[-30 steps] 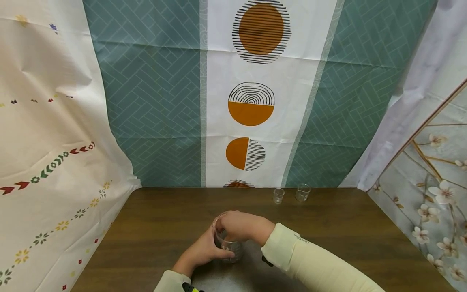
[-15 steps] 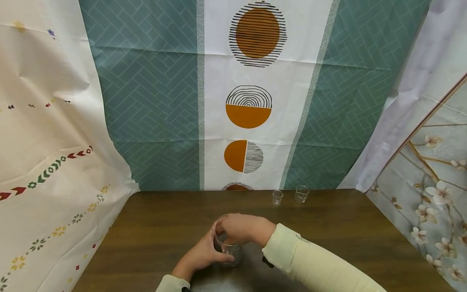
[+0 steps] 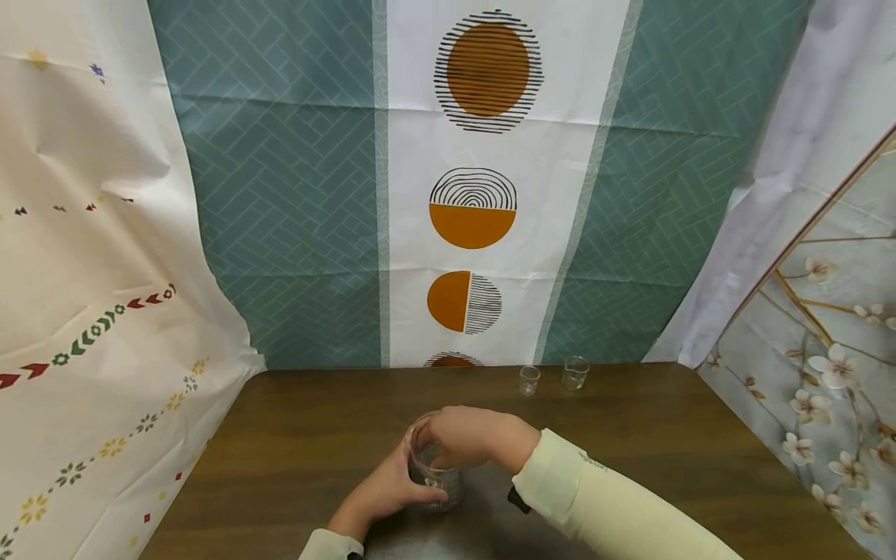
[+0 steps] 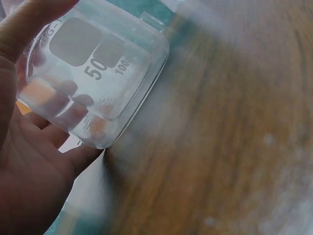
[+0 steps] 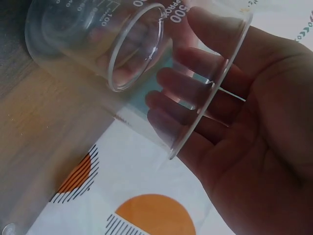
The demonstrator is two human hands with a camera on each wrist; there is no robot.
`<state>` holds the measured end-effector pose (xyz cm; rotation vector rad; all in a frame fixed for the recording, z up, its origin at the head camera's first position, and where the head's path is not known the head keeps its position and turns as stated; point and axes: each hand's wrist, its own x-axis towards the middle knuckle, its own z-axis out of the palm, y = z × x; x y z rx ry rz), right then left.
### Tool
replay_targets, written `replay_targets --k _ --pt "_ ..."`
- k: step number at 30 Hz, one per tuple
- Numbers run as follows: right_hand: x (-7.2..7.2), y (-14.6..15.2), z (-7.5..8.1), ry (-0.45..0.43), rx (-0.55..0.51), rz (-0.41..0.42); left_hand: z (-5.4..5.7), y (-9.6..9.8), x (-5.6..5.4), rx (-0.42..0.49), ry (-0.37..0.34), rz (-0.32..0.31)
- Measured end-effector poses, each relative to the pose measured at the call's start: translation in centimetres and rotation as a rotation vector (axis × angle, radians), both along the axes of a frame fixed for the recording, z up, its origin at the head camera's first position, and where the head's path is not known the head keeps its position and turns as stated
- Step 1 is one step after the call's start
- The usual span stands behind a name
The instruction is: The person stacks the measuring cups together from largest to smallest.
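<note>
A large clear beaker (image 3: 453, 490) stands tilted near the table's front, in my left hand (image 3: 385, 484), whose fingers and thumb wrap its side. Nested inside it is a smaller beaker (image 5: 116, 51); grey prints reading 50-something and 100 show through the walls in the left wrist view. My right hand (image 3: 479, 435) is over the mouth of the large beaker. In the right wrist view its fingers (image 5: 188, 90) reach past the large rim, loosely extended, with a gap between them and the smaller beaker's rim. Whether the right thumb touches glass I cannot tell.
Two small clear beakers, one narrower (image 3: 529, 381) and one wider (image 3: 575, 373), stand at the back of the brown wooden table (image 3: 315, 420). Patterned cloths hang behind the table and on both sides.
The right hand has shifted slightly up and right at the beaker's mouth. The left hand keeps its grip, and the head view has tilted a little.
</note>
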<state>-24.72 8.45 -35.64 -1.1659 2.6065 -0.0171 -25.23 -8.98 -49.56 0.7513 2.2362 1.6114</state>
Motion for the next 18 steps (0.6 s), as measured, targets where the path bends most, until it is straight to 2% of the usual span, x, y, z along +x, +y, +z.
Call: replay_targets --k 5,11,18 --pt "0.2 0.4 0.1 0.028 -0.007 0.026 0.1 0.0 0.1 -0.011 0.003 0.009" --pt "0.4 1.2 0.4 0.075 -0.029 0.074 0.3 0.3 -0.1 0.047 0.026 -0.017" --pt "0.7 2.0 0.6 0.130 -0.032 0.087 0.1 0.5 -0.1 0.051 0.033 0.010"
